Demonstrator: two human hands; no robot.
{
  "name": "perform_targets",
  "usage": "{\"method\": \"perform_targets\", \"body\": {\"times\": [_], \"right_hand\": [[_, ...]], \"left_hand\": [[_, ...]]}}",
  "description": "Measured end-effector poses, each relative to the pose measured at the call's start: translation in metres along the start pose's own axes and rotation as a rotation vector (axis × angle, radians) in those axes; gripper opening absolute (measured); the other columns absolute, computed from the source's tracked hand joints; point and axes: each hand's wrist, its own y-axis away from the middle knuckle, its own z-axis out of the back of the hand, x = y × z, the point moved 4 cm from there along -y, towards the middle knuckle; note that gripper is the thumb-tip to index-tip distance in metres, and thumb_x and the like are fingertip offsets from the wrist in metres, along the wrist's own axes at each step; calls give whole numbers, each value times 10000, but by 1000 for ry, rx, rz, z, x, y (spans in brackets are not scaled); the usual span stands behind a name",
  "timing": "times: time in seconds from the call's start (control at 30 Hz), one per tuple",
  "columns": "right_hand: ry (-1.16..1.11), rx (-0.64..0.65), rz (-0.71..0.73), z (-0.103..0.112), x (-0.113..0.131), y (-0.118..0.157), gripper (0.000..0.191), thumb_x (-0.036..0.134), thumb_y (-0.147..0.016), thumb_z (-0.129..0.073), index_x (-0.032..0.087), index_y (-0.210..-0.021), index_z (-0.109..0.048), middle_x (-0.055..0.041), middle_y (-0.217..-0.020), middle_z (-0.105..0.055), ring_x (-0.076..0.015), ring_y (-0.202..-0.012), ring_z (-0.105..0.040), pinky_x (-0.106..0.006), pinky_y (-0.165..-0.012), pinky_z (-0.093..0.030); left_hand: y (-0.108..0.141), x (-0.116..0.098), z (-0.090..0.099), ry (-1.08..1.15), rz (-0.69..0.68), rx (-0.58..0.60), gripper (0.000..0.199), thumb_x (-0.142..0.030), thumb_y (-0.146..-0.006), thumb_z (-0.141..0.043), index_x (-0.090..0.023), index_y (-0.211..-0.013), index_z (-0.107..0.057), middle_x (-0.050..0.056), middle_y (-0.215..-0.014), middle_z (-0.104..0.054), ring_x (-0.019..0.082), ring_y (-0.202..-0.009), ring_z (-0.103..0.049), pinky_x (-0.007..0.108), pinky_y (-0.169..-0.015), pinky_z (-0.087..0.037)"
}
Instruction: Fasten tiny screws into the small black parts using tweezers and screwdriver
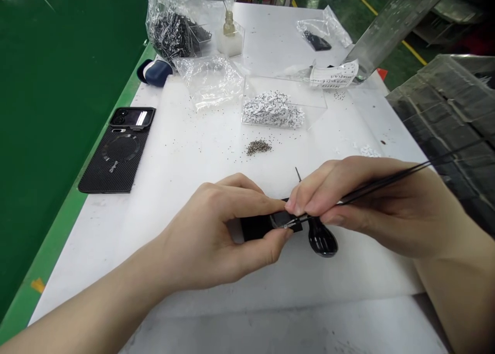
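My left hand [228, 227] is closed on a small black block [255, 227], its thumb and index finger at the block's right end. My right hand [359, 204] pinches thin black strands [381, 182] that run back over the hand to the right. The strands' front ends meet the block between both hands' fingertips, where a small light metallic bit shows; finer detail is too small to tell. Beneath the right fingers lies a screwdriver with a glossy black handle [323, 239], its thin shaft pointing away, partly hidden.
Beyond the hands are a pile of tiny metal parts [259, 147] and a clear tray of small white pieces [273, 110]. A phone [119, 150] lies at left. Plastic bags [211, 80], a small bottle [229, 25] and a blue object [157, 73] stand farther back. Stacked bins [444, 106] are at right.
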Motion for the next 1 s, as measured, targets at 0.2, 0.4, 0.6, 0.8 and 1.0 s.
{"method": "perform_targets", "body": {"times": [0.2,0.4,0.6,0.8,1.0], "right_hand": [[-24,9,-15,0,-2,0,170,149,-912,-714,262,-1034,-744,-8,-977,-769,-183,-967,-747,-322,-863,-634],[-30,16,-5,0,-3,-1,194,135,-912,-711,271,-1047,-743,2,-983,-766,-167,-965,-745,-291,-844,-630],[-14,11,6,0,-2,-2,183,142,-923,-699,268,-1048,-744,-4,-980,-771,-169,-968,-748,-294,-863,-628],[38,21,-25,0,0,-1,217,115,-902,-704,281,-1032,-751,-5,-977,-780,-179,-966,-754,-289,-857,-629],[-35,36,-9,-1,-3,-1,270,63,-903,-672,273,-1057,-742,-18,-989,-769,-191,-984,-746,-317,-874,-632]], "left_hand": [[-1,-1,0,-16,1,-2,94,-180,-903,-683,-147,-904,-770,40,-833,-778,153,-828,-667,243,-726,-572],[0,-1,-1,-7,10,-11,84,-178,-895,-690,-149,-910,-767,41,-844,-778,155,-832,-665,246,-719,-573],[0,-2,0,-21,-9,0,74,-162,-898,-679,-162,-856,-740,3,-707,-715,154,-802,-661,253,-723,-564],[-2,-5,0,-24,-11,25,98,-164,-910,-652,-163,-843,-725,3,-685,-705,163,-775,-663,279,-739,-565],[-2,-4,0,-14,21,13,115,-182,-916,-648,-177,-957,-756,26,-778,-756,182,-782,-664,313,-753,-575]]}}
